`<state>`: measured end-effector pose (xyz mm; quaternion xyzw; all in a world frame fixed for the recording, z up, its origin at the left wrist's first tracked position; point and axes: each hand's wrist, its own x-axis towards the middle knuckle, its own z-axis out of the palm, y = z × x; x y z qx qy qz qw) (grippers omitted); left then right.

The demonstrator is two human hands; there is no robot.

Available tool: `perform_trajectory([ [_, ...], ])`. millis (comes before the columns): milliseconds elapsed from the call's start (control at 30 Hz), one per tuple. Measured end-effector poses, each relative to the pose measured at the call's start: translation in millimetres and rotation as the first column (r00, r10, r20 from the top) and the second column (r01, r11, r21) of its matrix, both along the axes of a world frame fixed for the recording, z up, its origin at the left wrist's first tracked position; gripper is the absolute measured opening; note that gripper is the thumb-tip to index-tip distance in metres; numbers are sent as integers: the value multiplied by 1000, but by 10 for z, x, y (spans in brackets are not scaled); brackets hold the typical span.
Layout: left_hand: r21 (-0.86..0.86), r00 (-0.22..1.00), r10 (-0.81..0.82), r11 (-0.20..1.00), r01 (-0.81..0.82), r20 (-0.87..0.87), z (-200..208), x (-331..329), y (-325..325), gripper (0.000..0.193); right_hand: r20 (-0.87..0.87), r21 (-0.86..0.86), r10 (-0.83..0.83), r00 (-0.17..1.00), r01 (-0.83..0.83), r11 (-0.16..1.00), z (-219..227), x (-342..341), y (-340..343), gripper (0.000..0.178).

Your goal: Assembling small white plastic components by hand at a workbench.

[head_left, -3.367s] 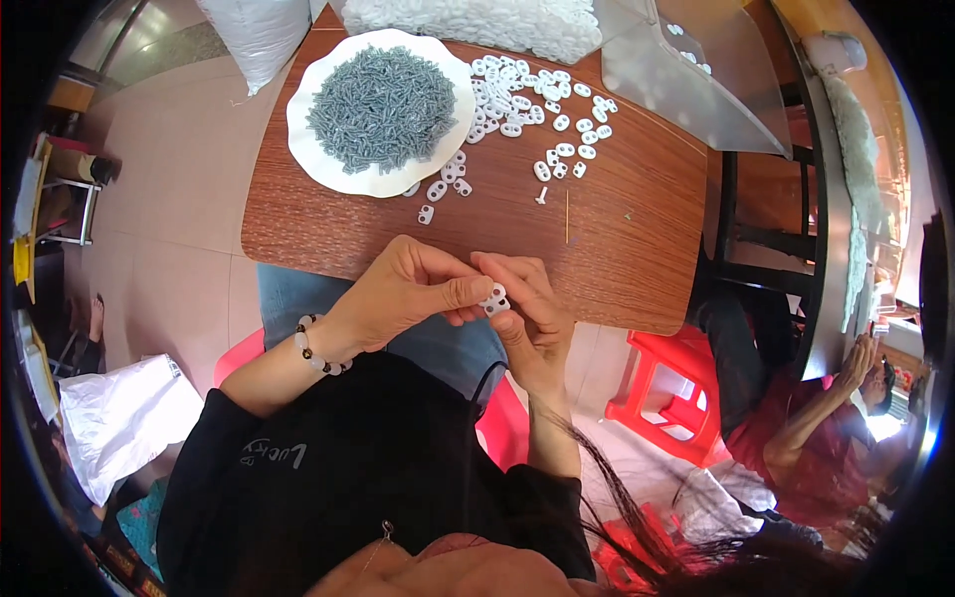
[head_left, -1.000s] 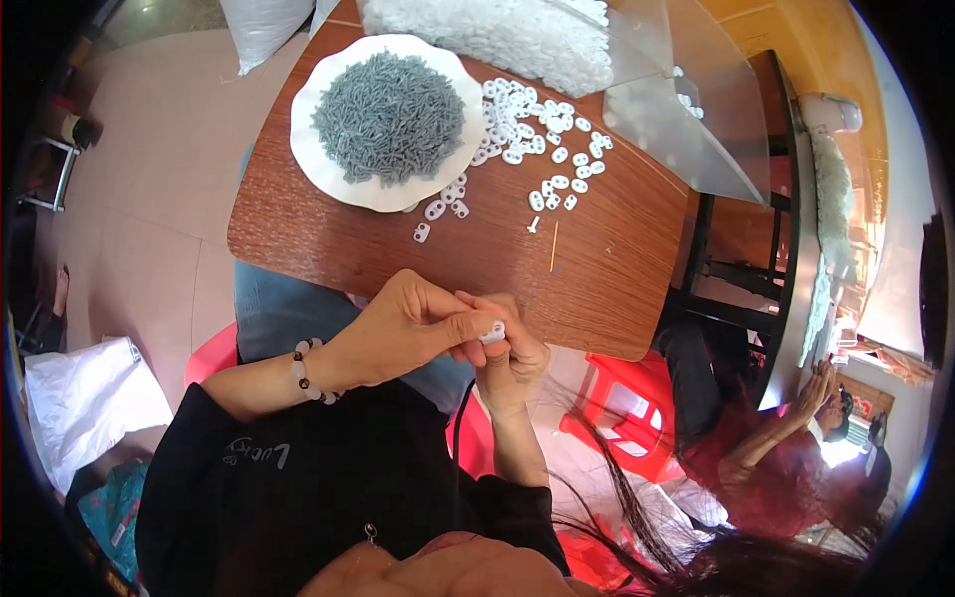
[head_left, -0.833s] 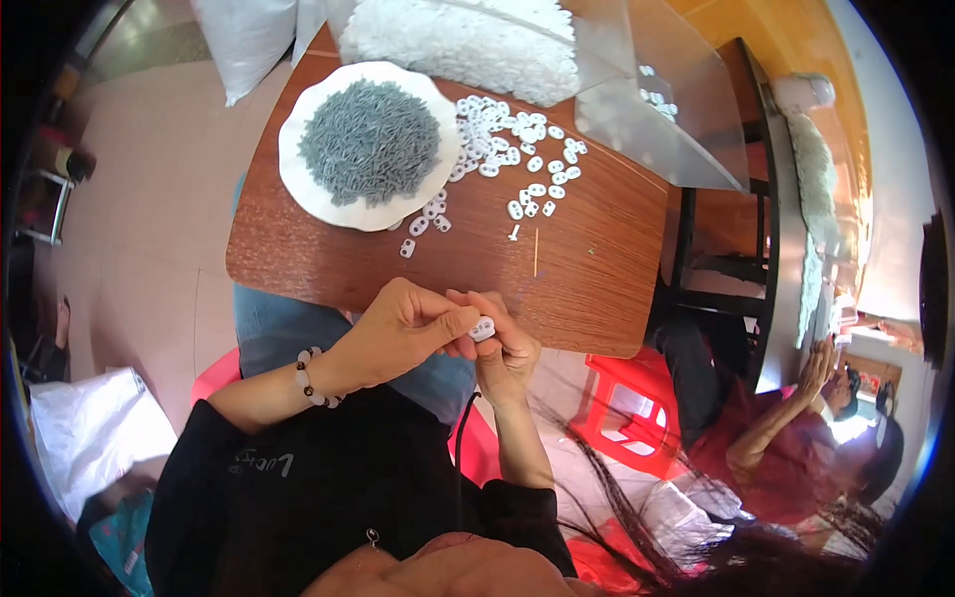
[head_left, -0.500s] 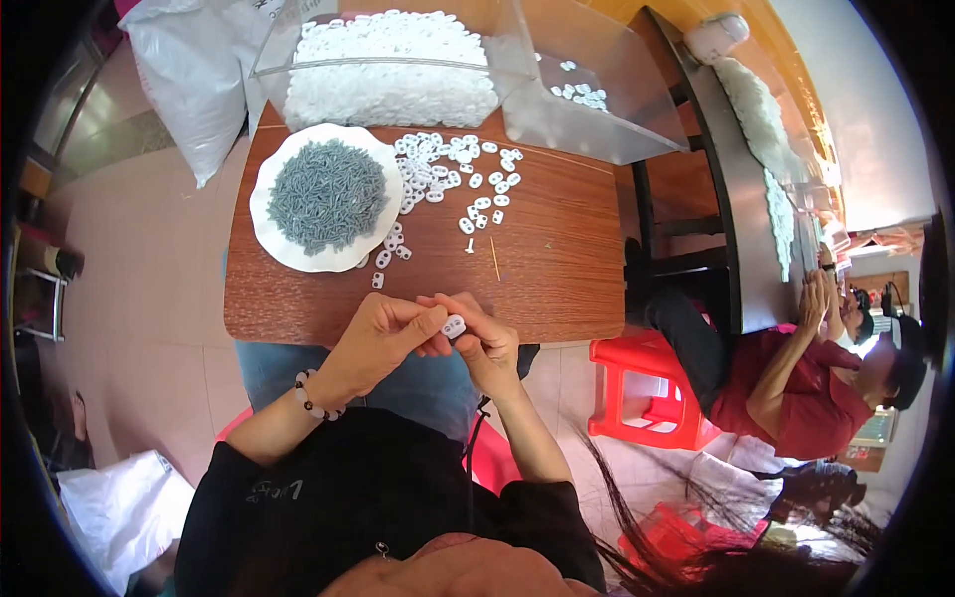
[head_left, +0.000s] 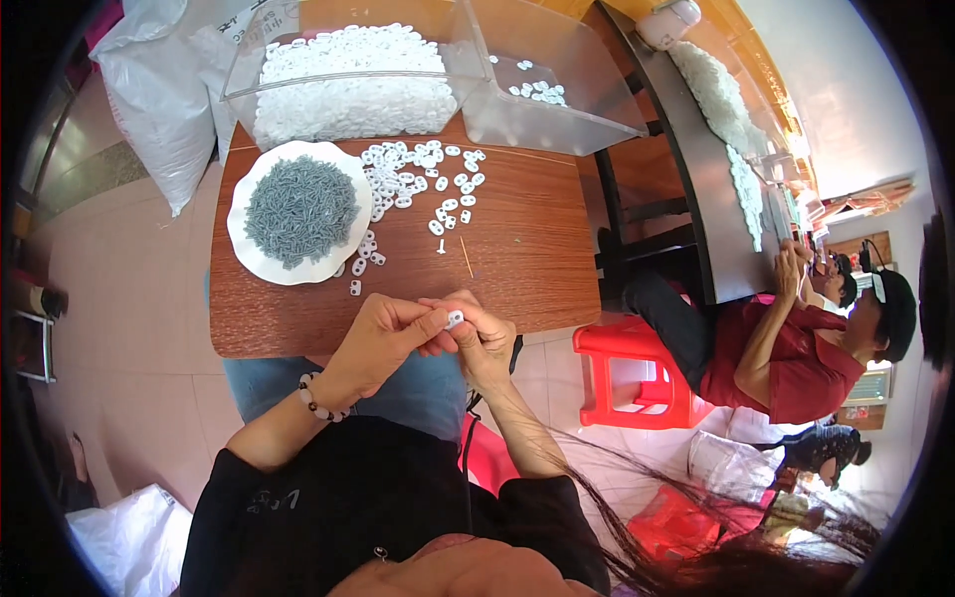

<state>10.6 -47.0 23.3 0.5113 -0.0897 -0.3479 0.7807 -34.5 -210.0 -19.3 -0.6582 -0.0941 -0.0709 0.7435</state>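
Observation:
A small white plastic piece [head_left: 454, 319] with a dark hole is pinched between both my hands, over the near edge of the wooden table. My left hand [head_left: 390, 333] has its thumb and fingers closed on its left side. From the right, my right hand [head_left: 484, 339] grips it too, and its fingers overlap the left ones. Beyond the hands lie loose white two-holed pieces [head_left: 406, 185]. A scalloped white plate [head_left: 242, 252] heaped with small grey screw-like plugs [head_left: 303, 211] stands to the left.
A clear bin [head_left: 348, 92] full of white pieces stands at the back, beside another clear bin [head_left: 557, 124] with a few. A thin stick [head_left: 467, 257] and a small white part [head_left: 442, 246] lie on the table [head_left: 537, 259]. At right, a person [head_left: 796, 358] sits by a red stool [head_left: 637, 373].
The view has shifted, so the table and bins sit further left. Both hands still hold the white piece, which has turned slightly between the fingers.

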Motion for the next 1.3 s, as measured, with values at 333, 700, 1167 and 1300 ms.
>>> perform_trajectory([
  [333,-139,991,-86,988,71,-106,-18,116,-107,30,83,-49,-31,996,35,998,169,31,-87,41],
  [700,-145,993,-75,988,61,-95,-115,174,-73,34,-2,-55,-49,999,49,997,210,76,-68,44],
  [1167,27,1000,-4,1000,4,12,-335,124,133,22,501,-502,-473,725,689,523,1166,1645,-1103,29],
  [1300,34,999,-25,999,26,-31,-526,160,150,22,574,-713,-512,639,698,71,1301,2142,-1390,30],
])
